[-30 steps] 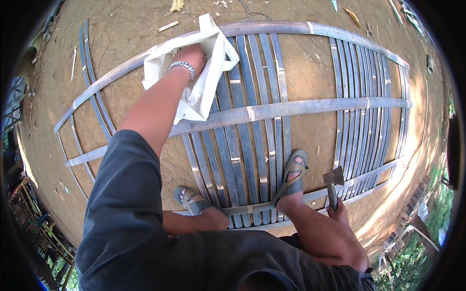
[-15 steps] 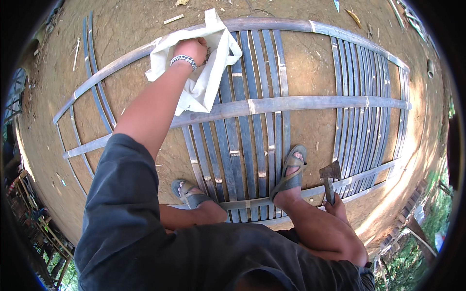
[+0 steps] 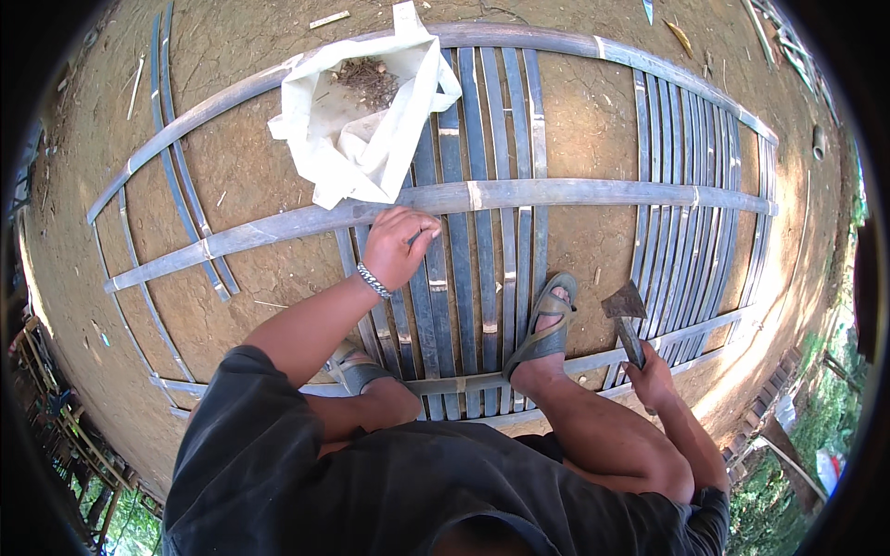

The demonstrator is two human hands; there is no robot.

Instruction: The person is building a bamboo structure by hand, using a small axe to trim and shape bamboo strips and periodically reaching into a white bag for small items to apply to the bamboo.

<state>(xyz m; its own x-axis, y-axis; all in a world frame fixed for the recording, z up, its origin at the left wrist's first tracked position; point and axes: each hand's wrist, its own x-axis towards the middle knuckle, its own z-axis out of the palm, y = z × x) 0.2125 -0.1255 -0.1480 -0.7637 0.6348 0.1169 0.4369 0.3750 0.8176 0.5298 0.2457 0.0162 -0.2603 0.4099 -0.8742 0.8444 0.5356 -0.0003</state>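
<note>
My left hand [image 3: 400, 246], with a chain bracelet at its wrist, is just below the middle bamboo rail [image 3: 538, 193]. Its thumb and fingers are closed in a pinch, but whatever they hold is too small to make out. Beyond it, a white cloth-like bag [image 3: 371, 153] lies open across the rails, with a pile of small brown bits [image 3: 369, 82], perhaps nails, inside. At the lower right, my right hand [image 3: 652, 378] is closed round the handle of a hatchet [image 3: 625, 302], its flared metal head pointing away from me.
Dark bamboo slats [image 3: 468, 269] cross the rails under and between my sandalled feet [image 3: 547, 320]. More slats [image 3: 686, 204] are set close together at the right. Two loose-looking strips [image 3: 181, 176] lie at the left. Bare brown soil [image 3: 593, 120] shows between them.
My left hand has come out of the white bag and back toward me, to the middle rail. The small brown bits in the bag now show. My right hand still grips the hatchet.
</note>
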